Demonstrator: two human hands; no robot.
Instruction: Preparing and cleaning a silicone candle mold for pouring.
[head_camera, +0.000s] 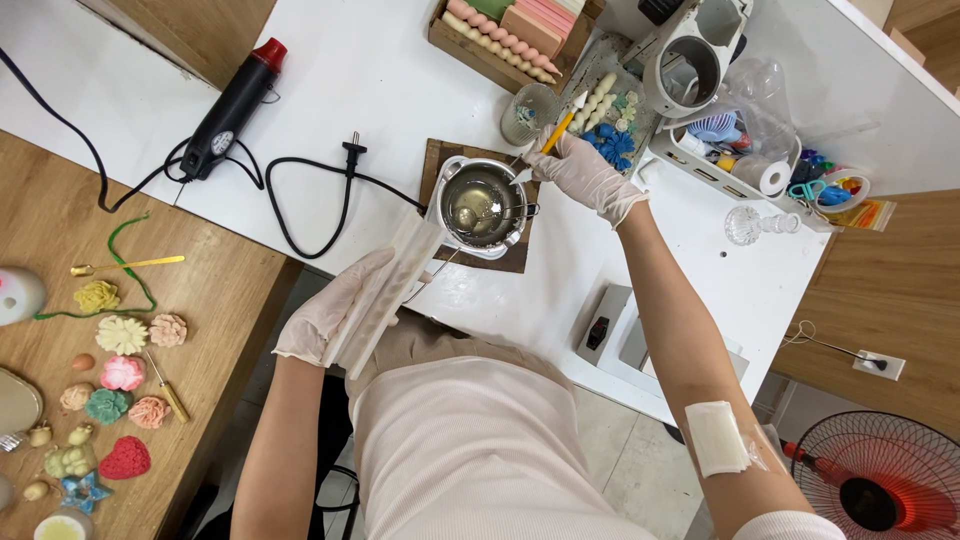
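Over the white table (400, 80), seen from the head camera, we find the gloved right hand (585, 175) pinching a yellow-handled tool (553, 135) between closed fingers, its tip dipping toward the small metal melting pot (483, 205). The pot holds clear liquid and sits on a dark brown mat (437, 160) near the table's front edge. Our left hand (335, 310), also gloved, is wrapped around a long white mould (385, 290), held slanted with its upper end touching the pot's left rim. Just behind the pot we see a small glass cup (530, 112) and a tray of pale and blue shapes (610, 120); farther back stands a wooden box of pink bars (510, 35). A black heat gun (232, 110) lies well to the left, its cord (320, 190) looping toward the mat. Coloured flower pieces (120, 375) lie on the wooden bench (220, 290) at left.
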